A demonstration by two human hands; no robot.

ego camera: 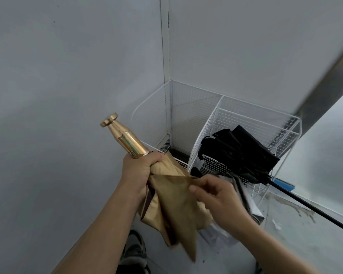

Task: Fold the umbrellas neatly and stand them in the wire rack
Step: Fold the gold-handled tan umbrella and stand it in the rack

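"Gold umbrella (172, 194), why handle-up like that?"
"So the canopy hangs loose. The left hand (139, 169) clenches the gathered cloth just under the handle (125, 139). The right hand (216, 192), at three o'clock of it, pinches one panel's edge, probably to pull the pleat flat."
"And the wire rack (246, 119)?"
"At one o'clock, in the corner. A black umbrella (240, 153) slumps in its right-hand section, half bundled, shaft poking out toward four o'clock. The gold one isn't in yet."

Glossy gold handle (125, 140), matt cloth canopy (176, 204)
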